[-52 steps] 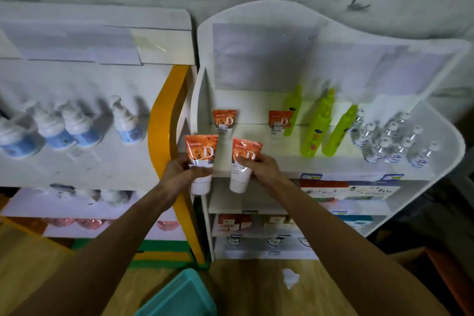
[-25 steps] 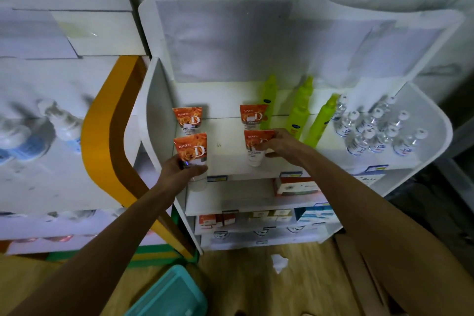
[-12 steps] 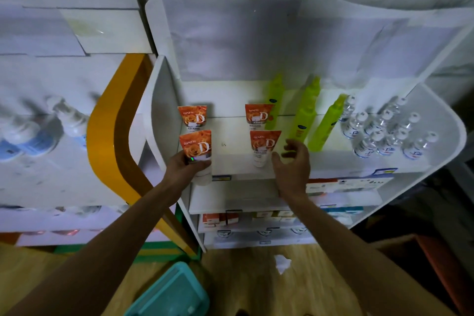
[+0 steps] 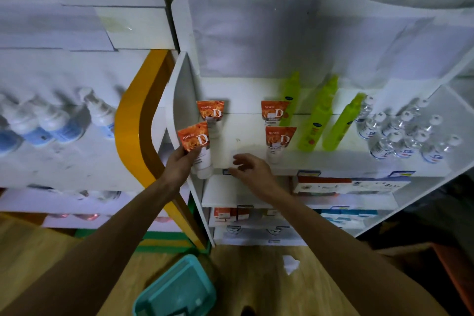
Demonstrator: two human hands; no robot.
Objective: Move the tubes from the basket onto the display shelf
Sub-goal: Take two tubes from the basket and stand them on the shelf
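Nearest, at the bottom edge, a teal plastic basket sits on the wooden floor, with a scrap of white paper lying to its right. Both bare forearms reach up from here toward the white display shelf. The left hand is closed around an orange-and-white tube, held cap down and tilted slightly at the near left corner of the top board, its cap hanging just past the front edge. The right hand is empty, fingers loosely spread and curled, hovering at the board's front edge just left of a second tube standing cap down. Farther back stand two more tubes, one left and one right. Right of them are three lime-green spray bottles, then a cluster of small clear bottles. On the neighbouring unit to the left, blurred blue-and-white pump bottles stand in a row.
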